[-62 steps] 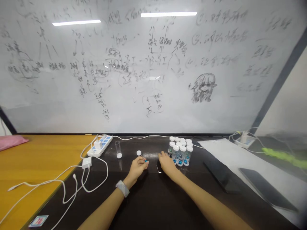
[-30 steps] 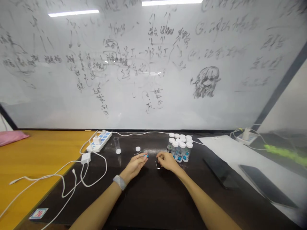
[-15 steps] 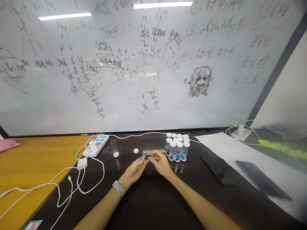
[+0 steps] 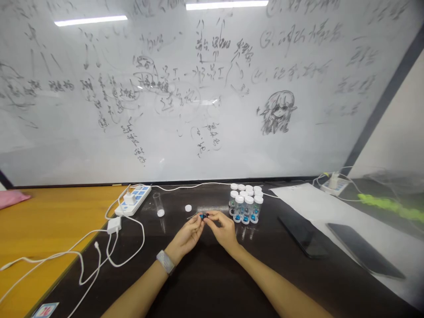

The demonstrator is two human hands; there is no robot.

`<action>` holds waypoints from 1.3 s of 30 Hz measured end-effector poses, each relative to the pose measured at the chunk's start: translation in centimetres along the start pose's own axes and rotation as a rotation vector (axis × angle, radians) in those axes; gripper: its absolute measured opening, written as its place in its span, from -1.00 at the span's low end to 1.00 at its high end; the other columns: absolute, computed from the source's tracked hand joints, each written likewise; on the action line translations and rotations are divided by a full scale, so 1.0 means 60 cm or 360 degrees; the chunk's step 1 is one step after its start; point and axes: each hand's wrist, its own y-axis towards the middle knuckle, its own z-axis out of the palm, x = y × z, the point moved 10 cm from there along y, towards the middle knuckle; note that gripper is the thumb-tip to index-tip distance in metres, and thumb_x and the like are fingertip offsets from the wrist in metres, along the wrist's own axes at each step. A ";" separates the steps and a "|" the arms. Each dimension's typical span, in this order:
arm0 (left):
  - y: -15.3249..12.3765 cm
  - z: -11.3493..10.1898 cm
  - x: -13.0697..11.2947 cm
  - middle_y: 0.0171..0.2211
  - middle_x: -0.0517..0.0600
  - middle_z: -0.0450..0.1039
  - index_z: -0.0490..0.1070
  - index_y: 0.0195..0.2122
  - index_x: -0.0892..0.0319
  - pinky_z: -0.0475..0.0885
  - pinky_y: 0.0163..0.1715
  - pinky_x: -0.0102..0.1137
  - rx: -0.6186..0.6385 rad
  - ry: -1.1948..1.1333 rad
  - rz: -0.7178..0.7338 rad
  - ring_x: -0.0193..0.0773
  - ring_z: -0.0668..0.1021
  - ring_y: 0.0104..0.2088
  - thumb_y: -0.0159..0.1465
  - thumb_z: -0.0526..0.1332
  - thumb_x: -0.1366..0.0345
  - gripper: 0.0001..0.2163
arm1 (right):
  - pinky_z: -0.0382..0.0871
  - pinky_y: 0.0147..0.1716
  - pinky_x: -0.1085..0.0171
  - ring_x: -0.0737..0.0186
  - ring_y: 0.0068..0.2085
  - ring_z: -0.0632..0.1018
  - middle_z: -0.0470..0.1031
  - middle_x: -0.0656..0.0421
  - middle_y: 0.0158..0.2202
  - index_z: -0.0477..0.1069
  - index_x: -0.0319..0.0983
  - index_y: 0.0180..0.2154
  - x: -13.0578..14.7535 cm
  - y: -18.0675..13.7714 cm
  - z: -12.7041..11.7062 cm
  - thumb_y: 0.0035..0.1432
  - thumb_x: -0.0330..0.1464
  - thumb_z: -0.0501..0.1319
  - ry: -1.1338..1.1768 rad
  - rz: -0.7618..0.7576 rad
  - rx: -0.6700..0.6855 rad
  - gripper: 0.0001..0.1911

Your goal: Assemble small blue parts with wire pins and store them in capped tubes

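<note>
Above the dark table, my left hand [image 4: 186,236] and my right hand [image 4: 225,232] meet fingertip to fingertip. Between them is a small shiny blue-and-dark piece [image 4: 203,216], too small to identify. Both hands pinch it, the left at the blue end and the right at the dark end, and fingers hide part of it. A thin wire-like line [image 4: 192,216] pokes out left of my left fingertips. Behind my left hand stands a clear tube [image 4: 158,203] with a white end down, and a loose white cap [image 4: 188,208] lies near it.
Capped clear vials [image 4: 246,208], several with blue pieces inside, stand grouped right of my hands. A white power strip [image 4: 142,194] with cables is on the left. Two dark flat devices, one a tablet [image 4: 301,236], lie right. A whiteboard [image 4: 185,145] rises behind.
My right fingers have shifted around the piece and straightened a little. The thin wire-like line now shows at the left fingertips; earlier a glint showed beneath my right hand.
</note>
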 end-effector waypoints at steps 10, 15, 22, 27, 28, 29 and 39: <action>0.006 0.003 -0.034 -0.24 0.09 0.59 0.54 -0.15 0.30 0.39 0.08 -0.41 0.0161 0.0288 0.0279 -0.29 0.61 -0.16 0.09 0.40 0.55 -0.72 | 0.58 -0.21 0.17 0.12 -0.25 0.65 0.63 0.08 -0.20 0.54 -0.19 -0.13 -0.043 -0.002 0.016 0.22 -0.18 0.26 0.0058 0.0317 0.0169 -0.73; -0.003 0.012 -0.040 -0.22 0.10 0.59 0.55 -0.18 0.27 0.41 0.05 -0.32 0.0149 0.0520 0.0370 -0.23 0.61 -0.17 0.02 0.48 0.43 -0.69 | 0.45 -0.45 0.30 0.21 -0.47 0.57 0.59 0.15 -0.44 0.52 -0.20 -0.34 -0.053 -0.003 0.021 0.28 -0.07 0.14 -0.0089 0.0435 0.0281 -0.63; -0.010 0.020 -0.036 -0.22 0.08 0.58 0.55 -0.18 0.25 0.44 0.03 -0.30 0.0136 0.0541 0.0410 -0.22 0.61 -0.17 0.02 0.49 0.39 -0.68 | 0.25 -0.46 0.35 0.28 -0.52 0.46 0.45 0.22 -0.57 0.40 -0.23 -0.49 -0.024 0.002 0.023 0.39 -0.10 -0.04 -0.0334 0.0313 0.0411 -0.49; -0.012 0.024 -0.037 -0.21 0.11 0.59 0.55 -0.20 0.27 0.45 -0.03 -0.32 0.0154 0.0608 0.0409 -0.22 0.61 -0.22 0.00 0.50 0.37 -0.67 | 0.23 -0.46 0.34 0.28 -0.56 0.45 0.38 0.23 -0.66 0.35 -0.21 -0.63 -0.034 -0.003 0.034 0.42 -0.11 -0.12 -0.0348 0.0383 0.0541 -0.35; -0.012 0.025 -0.037 -0.21 0.11 0.59 0.55 -0.20 0.27 0.45 -0.04 -0.32 0.0159 0.0615 0.0408 -0.22 0.62 -0.23 -0.01 0.51 0.36 -0.67 | 0.23 -0.45 0.34 0.28 -0.56 0.46 0.36 0.22 -0.68 0.32 -0.21 -0.67 -0.039 -0.005 0.035 0.43 -0.12 -0.17 -0.0343 0.0425 0.0561 -0.31; -0.012 0.026 -0.037 -0.22 0.11 0.59 0.55 -0.20 0.26 0.45 -0.05 -0.32 0.0164 0.0613 0.0410 -0.23 0.62 -0.24 -0.01 0.51 0.36 -0.67 | 0.23 -0.45 0.34 0.27 -0.56 0.46 0.35 0.22 -0.69 0.31 -0.21 -0.69 -0.043 -0.006 0.035 0.44 -0.12 -0.20 -0.0343 0.0458 0.0575 -0.29; -0.007 0.024 -0.041 -0.22 0.09 0.58 0.55 -0.21 0.25 0.45 -0.06 -0.36 0.0210 0.0610 0.0465 -0.25 0.60 -0.21 0.02 0.50 0.36 -0.69 | 0.25 -0.34 0.33 0.24 -0.39 0.46 0.46 0.19 -0.42 0.35 -0.19 -0.35 -0.012 -0.001 0.033 0.41 -0.24 -0.09 -0.0505 0.0128 0.0674 -0.64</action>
